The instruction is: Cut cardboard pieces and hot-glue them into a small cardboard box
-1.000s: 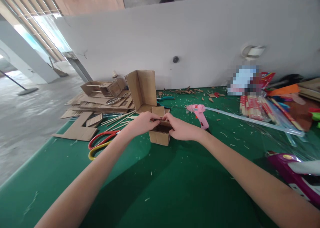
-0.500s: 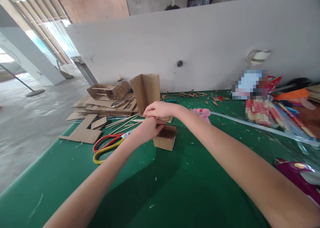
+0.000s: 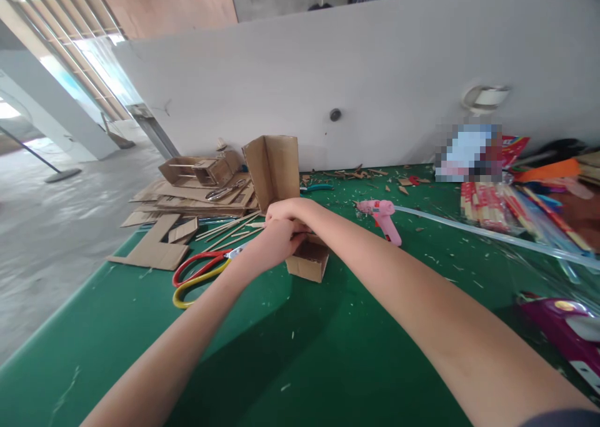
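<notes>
The small cardboard box (image 3: 307,268) stands open-topped on the green table (image 3: 337,352), in from the left edge and well short of the far edge by the wall. The left hand (image 3: 270,244) is at its far left corner, thumb by the rim, probably to keep it from sliding; the right hand (image 3: 287,210) lies across the left, perhaps pressing down. The right fingers look bent and close together; the left ones are mostly covered, and I can't tell whether either hand pinches anything. The glue gun (image 3: 382,212) rests to the right, seemingly kept handy. A second ago the hands sat side by side at the rim; now the right has crossed over, its forearm hiding the box's far right corner.
</notes>
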A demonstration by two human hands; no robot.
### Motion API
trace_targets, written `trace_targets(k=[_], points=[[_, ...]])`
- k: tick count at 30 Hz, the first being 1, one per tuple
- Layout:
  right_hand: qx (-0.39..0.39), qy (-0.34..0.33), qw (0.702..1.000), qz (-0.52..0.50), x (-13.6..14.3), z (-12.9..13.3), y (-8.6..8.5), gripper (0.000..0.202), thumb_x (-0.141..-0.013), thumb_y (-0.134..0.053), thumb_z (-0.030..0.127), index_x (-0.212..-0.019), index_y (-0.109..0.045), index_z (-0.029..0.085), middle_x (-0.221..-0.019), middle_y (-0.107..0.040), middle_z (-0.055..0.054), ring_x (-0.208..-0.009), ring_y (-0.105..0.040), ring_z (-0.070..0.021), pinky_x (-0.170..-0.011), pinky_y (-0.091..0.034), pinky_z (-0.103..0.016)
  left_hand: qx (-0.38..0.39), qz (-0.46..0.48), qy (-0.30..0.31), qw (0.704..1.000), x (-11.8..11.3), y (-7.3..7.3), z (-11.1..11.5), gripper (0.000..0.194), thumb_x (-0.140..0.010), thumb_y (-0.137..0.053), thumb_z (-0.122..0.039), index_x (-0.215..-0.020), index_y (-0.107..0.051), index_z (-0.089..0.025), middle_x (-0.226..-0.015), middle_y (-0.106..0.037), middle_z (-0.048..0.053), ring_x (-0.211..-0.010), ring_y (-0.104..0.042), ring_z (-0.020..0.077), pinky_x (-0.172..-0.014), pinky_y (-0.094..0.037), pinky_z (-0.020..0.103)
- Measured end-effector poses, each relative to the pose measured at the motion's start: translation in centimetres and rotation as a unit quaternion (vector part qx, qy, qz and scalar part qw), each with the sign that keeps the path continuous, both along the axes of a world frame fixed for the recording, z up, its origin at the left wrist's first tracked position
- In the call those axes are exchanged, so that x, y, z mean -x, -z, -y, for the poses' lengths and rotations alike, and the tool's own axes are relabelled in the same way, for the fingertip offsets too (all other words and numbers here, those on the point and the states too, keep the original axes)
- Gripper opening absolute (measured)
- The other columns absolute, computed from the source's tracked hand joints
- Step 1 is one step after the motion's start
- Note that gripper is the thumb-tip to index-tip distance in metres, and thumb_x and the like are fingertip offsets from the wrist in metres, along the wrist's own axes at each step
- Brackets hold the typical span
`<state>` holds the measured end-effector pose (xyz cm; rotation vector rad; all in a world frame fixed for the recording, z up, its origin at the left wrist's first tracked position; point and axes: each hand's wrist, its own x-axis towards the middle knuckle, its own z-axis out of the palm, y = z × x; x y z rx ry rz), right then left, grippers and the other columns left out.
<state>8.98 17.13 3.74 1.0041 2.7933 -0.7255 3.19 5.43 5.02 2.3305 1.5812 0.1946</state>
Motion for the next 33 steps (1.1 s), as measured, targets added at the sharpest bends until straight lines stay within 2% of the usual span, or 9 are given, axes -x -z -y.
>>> trace_targets(k=[6, 13, 16, 18, 19, 21, 23, 29, 33], points=[[-0.084, 0.045, 0.983, -0.154, -3.1, 1.3, -1.8, 0.022, -0.081, -0.051, 0.016, -0.098, -0.065, 0.017, -0.096, -0.066, -0.005, -0.080, -0.057, -0.0132, -0.070, -0.040, -0.024, -0.036, 0.012, 0.029, 0.999, 0.8, 1.1, -0.5, 0.034, -0.088, -0.043, -0.024, -0.109, -0.070, -0.021, -0.101, -0.072, 0.006, -0.090, -0.065, 0.0221, -0.076, -0.049, 0.029], [-0.291, 0.134, 0.856, -0.406, -11.7, 8.2, -3.4, 0.018, -0.089, -0.034, 0.012, -0.096, -0.049, 0.019, -0.074, -0.052, 0.000, -0.061, -0.045, -0.0129, -0.061, -0.036, -0.027, -0.050, 0.018, 0.052, 0.997, 0.9, 1.5, -0.7, 0.032, -0.088, -0.044, -0.024, -0.105, -0.070, -0.023, -0.093, -0.073, 0.004, -0.084, -0.065, 0.0195, -0.072, -0.048, 0.027], [-0.329, 0.107, 0.858, -0.380, -14.8, 12.6, -1.9, 0.019, -0.091, -0.044, 0.029, -0.105, -0.051, 0.019, -0.084, -0.057, -0.003, -0.068, -0.051, -0.0148, -0.065, -0.038, -0.029, -0.048, 0.016, 0.057, 0.997, 0.9, 1.6, -0.9, 0.032, -0.087, -0.043, -0.022, -0.103, -0.071, -0.023, -0.095, -0.073, 0.004, -0.086, -0.065, 0.0191, -0.074, -0.047, 0.027], [-0.313, 0.055, 0.894, -0.316, -16.2, 14.9, -0.2, 0.053, -0.077, -0.065, 0.046, -0.116, -0.046, 0.016, -0.089, -0.061, -0.005, -0.064, -0.053, -0.0143, -0.058, -0.038, -0.027, -0.050, 0.017, 0.059, 0.997, 0.9, 1.6, -0.9, 0.032, -0.087, -0.043, -0.022, -0.103, -0.071, -0.023, -0.097, -0.073, 0.004, -0.088, -0.065, 0.0192, -0.075, -0.047, 0.027], [-0.323, 0.023, 0.900, -0.290, -16.6, 15.8, 0.7, 0.049, -0.076, -0.066, 0.047, -0.109, -0.048, 0.015, -0.079, -0.062, -0.002, -0.057, -0.051, -0.0126, -0.054, -0.036, -0.026, -0.051, 0.018, 0.058, 0.997, 0.9, 1.6, -0.8, 0.033, -0.088, -0.042, -0.023, -0.103, -0.071, -0.023, -0.098, -0.073, 0.004, -0.089, -0.065, 0.0195, -0.076, -0.047, 0.027], [-0.421, -0.027, 0.869, -0.258, -17.0, 16.9, 2.4, 0.027, -0.082, -0.063, 0.044, -0.079, -0.052, 0.019, -0.049, -0.047, 0.007, -0.041, -0.038, -0.0095, -0.046, -0.026, -0.026, -0.049, 0.019, 0.051, 0.997, 0.9, 1.6, -0.7, 0.033, -0.088, -0.042, -0.025, -0.104, -0.071, -0.023, -0.100, -0.072, 0.004, -0.090, -0.065, 0.0204, -0.075, -0.047, 0.028], [-0.498, -0.062, 0.836, -0.222, -16.8, 17.3, 3.7, 0.036, -0.088, -0.057, 0.044, -0.062, -0.046, 0.020, -0.041, -0.038, 0.007, -0.038, -0.033, -0.0095, -0.044, -0.019, -0.027, -0.045, 0.023, 0.045, 0.998, 0.9, 1.5, -0.6, 0.034, -0.088, -0.041, -0.026, -0.105, -0.071, -0.023, -0.100, -0.072, 0.004, -0.090, -0.065, 0.0207, -0.075, -0.047, 0.028], [-0.539, -0.052, 0.821, -0.182, -15.4, 16.3, 6.3, 0.014, -0.088, -0.048, 0.021, -0.095, -0.058, 0.013, -0.057, -0.054, 0.003, -0.047, -0.047, -0.0113, -0.045, -0.027, -0.028, -0.050, 0.021, 0.044, 0.998, 0.7, 1.4, -0.4, 0.033, -0.089, -0.041, -0.026, -0.103, -0.071, -0.023, -0.100, -0.072, 0.003, -0.089, -0.065, 0.0204, -0.075, -0.047, 0.028], [-0.558, -0.018, 0.810, -0.178, -15.4, 15.5, 7.3, 0.014, -0.084, -0.047, 0.011, -0.094, -0.057, 0.012, -0.057, -0.052, 0.003, -0.048, -0.046, -0.0107, -0.045, -0.029, -0.027, -0.052, 0.012, 0.046, 0.998, 0.6, 1.3, -0.4, 0.034, -0.089, -0.040, -0.025, -0.103, -0.071, -0.024, -0.099, -0.072, 0.003, -0.089, -0.065, 0.0199, -0.074, -0.047, 0.028]])
